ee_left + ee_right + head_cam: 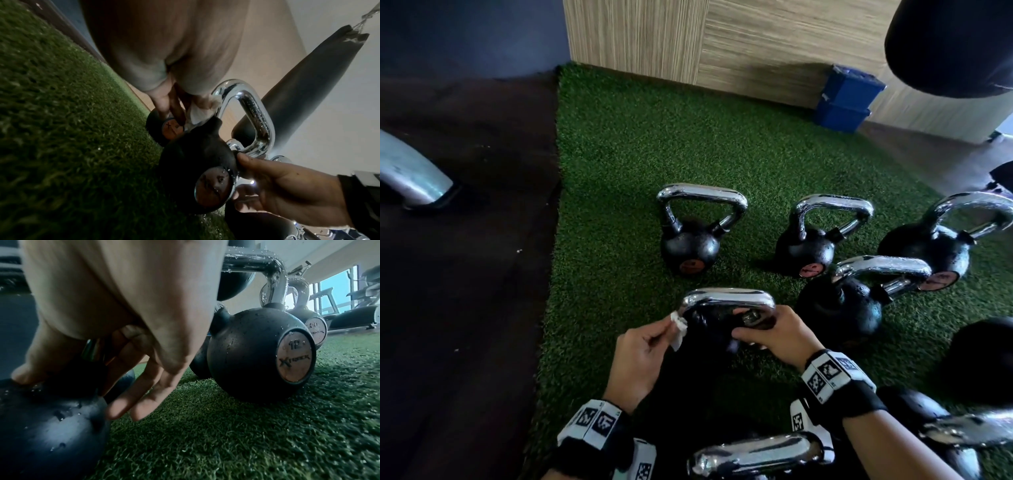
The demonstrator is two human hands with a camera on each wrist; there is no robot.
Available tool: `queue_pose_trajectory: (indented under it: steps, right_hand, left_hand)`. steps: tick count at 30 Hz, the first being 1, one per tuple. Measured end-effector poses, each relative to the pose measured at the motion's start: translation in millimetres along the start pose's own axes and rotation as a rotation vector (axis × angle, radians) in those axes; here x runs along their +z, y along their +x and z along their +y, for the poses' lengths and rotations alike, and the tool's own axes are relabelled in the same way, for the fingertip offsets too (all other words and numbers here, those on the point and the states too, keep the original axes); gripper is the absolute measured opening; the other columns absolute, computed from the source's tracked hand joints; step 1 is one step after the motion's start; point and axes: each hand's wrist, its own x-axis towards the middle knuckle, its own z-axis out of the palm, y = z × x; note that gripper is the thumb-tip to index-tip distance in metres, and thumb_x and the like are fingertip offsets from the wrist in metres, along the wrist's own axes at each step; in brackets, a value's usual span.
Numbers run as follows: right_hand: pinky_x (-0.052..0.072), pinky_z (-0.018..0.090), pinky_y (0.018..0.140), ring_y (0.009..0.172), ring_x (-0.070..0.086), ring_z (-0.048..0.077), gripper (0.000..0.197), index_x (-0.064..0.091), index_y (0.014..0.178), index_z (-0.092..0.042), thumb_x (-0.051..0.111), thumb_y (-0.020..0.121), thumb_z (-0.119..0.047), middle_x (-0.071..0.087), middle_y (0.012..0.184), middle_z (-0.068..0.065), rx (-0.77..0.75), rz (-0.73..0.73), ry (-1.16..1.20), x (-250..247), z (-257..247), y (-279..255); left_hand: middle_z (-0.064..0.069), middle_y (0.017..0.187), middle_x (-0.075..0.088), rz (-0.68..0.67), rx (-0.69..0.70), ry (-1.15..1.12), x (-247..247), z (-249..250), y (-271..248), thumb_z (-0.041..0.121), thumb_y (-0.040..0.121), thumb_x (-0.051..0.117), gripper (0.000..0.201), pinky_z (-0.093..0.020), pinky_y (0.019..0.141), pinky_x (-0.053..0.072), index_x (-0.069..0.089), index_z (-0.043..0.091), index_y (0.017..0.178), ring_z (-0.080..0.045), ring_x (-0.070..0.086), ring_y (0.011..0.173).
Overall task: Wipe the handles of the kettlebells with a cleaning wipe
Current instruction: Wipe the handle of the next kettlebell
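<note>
Floor: I see green turf (pixel 619 164) beside dark matting (pixel 465 274), a wood-panelled wall (pixel 722 41) behind.
Left hand (pixel 640 359): pinches the wipe (pixel 678 325) at the kettlebell handle (pixel 726 297).
Right hand (pixel 774 334): my fingers curl round the handle's base.

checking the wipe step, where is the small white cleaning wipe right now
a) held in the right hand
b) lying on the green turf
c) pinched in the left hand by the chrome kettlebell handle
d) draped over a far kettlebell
c: the left hand pinches the small white cleaning wipe beside the near black kettlebell's chrome handle.
</note>
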Motion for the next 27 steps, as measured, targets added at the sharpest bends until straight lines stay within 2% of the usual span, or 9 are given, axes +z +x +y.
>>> queue_pose_trajectory:
  steps: [5,8,11,15,19,21,23,25,27]
  right_hand:
    - [0.06,0.042,0.08,0.082,0.074,0.02,0.077,0.078,0.096,-0.021,0.084,0.042,-0.076,0.079,0.086,-0.001,0.027,0.01,-0.091,-3,-5,-3]
    - [0.055,0.018,0.067,0.074,0.07,0.001,0.058,0.075,0.086,-0.021,0.093,0.047,-0.059,0.077,0.079,-0.012,0.066,0.015,-0.19,-13,-7,-9]
    - [0.048,0.011,0.059,0.063,0.063,-0.007,0.023,0.073,0.072,-0.033,0.094,0.061,-0.036,0.071,0.066,-0.018,0.088,-0.091,-0.353,-25,-14,-20]
    - [0.038,0.003,0.052,0.054,0.056,-0.016,0.045,0.066,0.056,-0.053,0.082,0.075,-0.017,0.059,0.052,-0.033,-0.005,-0.202,-0.559,-30,-28,-26]
    - [0.036,-0.003,0.056,0.064,0.06,-0.017,0.025,0.079,0.079,-0.022,0.065,0.078,-0.002,0.059,0.056,-0.029,-0.057,-0.296,-0.625,-19,-44,-22]
    - [0.039,-0.003,0.057,0.066,0.06,-0.022,0.031,0.081,0.092,-0.019,0.061,0.079,0.002,0.062,0.062,-0.03,-0.04,-0.365,-0.59,-16,-50,-23]
    - [0.043,0.0,0.061,0.068,0.061,-0.021,0.034,0.081,0.093,-0.024,0.06,0.081,0.0,0.065,0.064,-0.031,-0.003,-0.427,-0.546,-17,-56,-23]
    - [0.051,0.011,0.06,0.063,0.065,-0.009,0.032,0.079,0.079,-0.033,0.064,0.081,-0.004,0.069,0.062,-0.022,0.058,-0.4,-0.438,-21,-54,-17]
    - [0.059,0.028,0.054,0.058,0.067,0.007,0.027,0.075,0.085,-0.026,0.064,0.084,-0.001,0.07,0.062,-0.01,0.133,-0.247,-0.249,-20,-46,-4]
  left_hand:
    - [0.025,0.08,0.076,0.007,0.023,-0.068,2,6,-6,0.049,0.085,0.071,0.015,-0.008,0.065,0.05,0.076,0.053,0.098,0.012,0.068,0.077]
    - [0.021,0.068,0.073,0.028,0.052,-0.026,1,11,0,0.052,0.086,0.069,0.011,-0.01,0.056,0.044,0.077,0.046,0.083,0.012,0.06,0.064]
    - [0.015,0.064,0.069,-0.026,0.074,0.023,3,16,15,0.052,0.093,0.063,0.024,-0.009,0.054,0.039,0.071,0.04,0.073,0.006,0.059,0.056]
    - [0.021,0.06,0.067,-0.074,0.072,0.135,17,28,47,0.044,0.097,0.063,0.031,-0.004,0.057,0.038,0.073,0.024,0.075,0.012,0.062,0.061]
    - [0.012,0.075,0.075,-0.151,0.12,0.252,36,41,75,0.034,0.098,0.065,0.021,0.001,0.062,0.038,0.081,0.021,0.095,0.011,0.062,0.064]
    - [0.012,0.079,0.076,-0.197,0.136,0.254,42,46,80,0.033,0.099,0.063,0.017,-0.001,0.063,0.038,0.079,0.029,0.102,0.014,0.059,0.063]
    - [0.018,0.068,0.069,-0.292,0.158,0.298,41,47,81,0.04,0.101,0.056,0.018,-0.01,0.057,0.038,0.07,0.04,0.09,0.013,0.059,0.063]
    - [0.022,0.075,0.068,-0.388,0.152,0.307,37,44,81,0.041,0.103,0.05,0.011,-0.009,0.06,0.04,0.059,0.04,0.096,0.007,0.064,0.075]
    - [0.017,0.085,0.075,-0.356,0.104,0.24,36,40,79,0.036,0.102,0.057,0.013,-0.013,0.074,0.049,0.07,0.033,0.1,0.003,0.069,0.085]
